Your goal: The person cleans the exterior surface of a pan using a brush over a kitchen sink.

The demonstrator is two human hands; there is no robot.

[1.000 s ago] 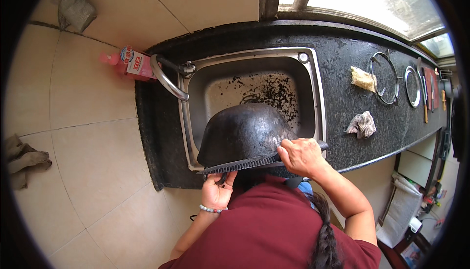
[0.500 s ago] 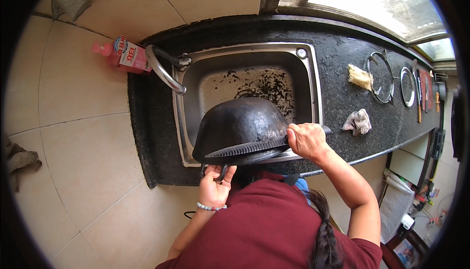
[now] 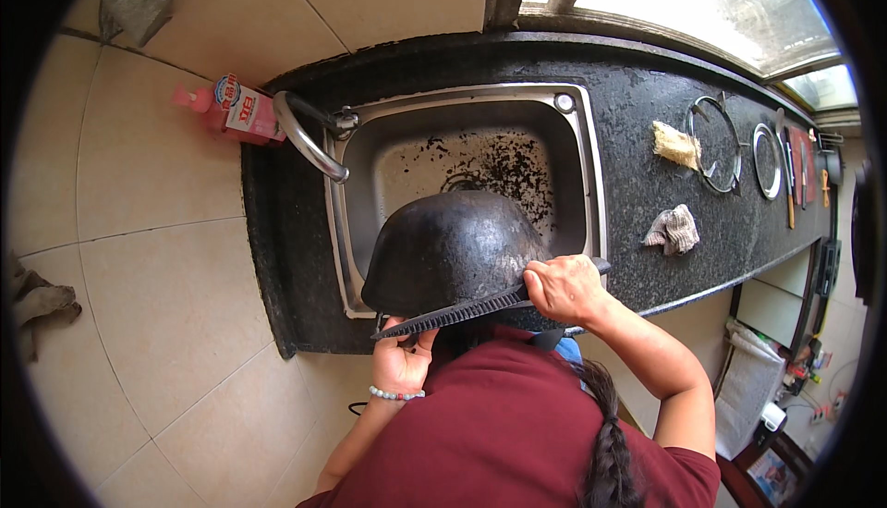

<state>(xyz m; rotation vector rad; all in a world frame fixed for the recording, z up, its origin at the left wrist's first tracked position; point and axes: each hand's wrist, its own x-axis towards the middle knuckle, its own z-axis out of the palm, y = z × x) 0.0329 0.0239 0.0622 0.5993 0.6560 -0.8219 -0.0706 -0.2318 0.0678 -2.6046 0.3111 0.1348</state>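
Note:
A black wok (image 3: 448,254) is tilted over the near edge of the sink, its dark, worn outer side facing up. My left hand (image 3: 400,365), with a beaded bracelet at the wrist, grips the wok by its small loop handle at the near left; its fingertips are partly hidden. My right hand (image 3: 565,288) is closed around a long black tool with a ridged, comb-like edge (image 3: 462,311). The tool lies along the wok's near rim, its left end over my left fingers. I cannot make out its exact kind.
Dark flecks lie in the steel sink (image 3: 420,152) below a curved faucet (image 3: 305,138). A pink pump bottle (image 3: 242,110) stands left. On the right counter are a scrubber (image 3: 676,146), a cloth (image 3: 672,230), a metal ring stand (image 3: 716,145), a round ring (image 3: 766,161) and knives (image 3: 791,184).
My right hand has moved slightly left and toward me with the ridged tool, whose left end now reaches over my left fingers. The wok has shifted only slightly.

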